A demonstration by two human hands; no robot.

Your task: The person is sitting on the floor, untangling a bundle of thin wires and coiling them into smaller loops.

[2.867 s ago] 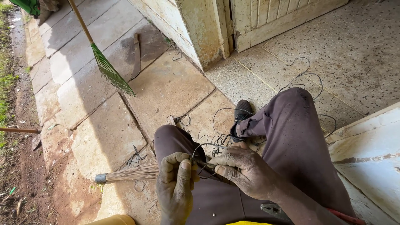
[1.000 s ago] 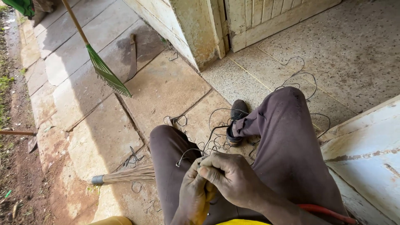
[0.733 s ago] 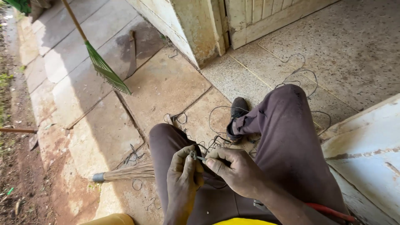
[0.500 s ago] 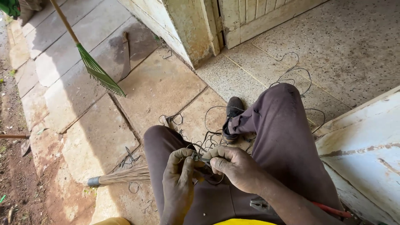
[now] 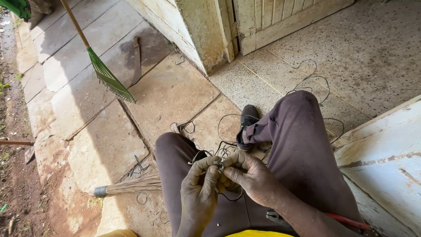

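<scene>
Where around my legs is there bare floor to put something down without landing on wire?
Bare: the big paving slab between the green rake and the wall corner, and the speckled floor in front of the door. Crowded: loose wire by the right knee, more around the shoe, and the straw broom beside your left hand.
</scene>
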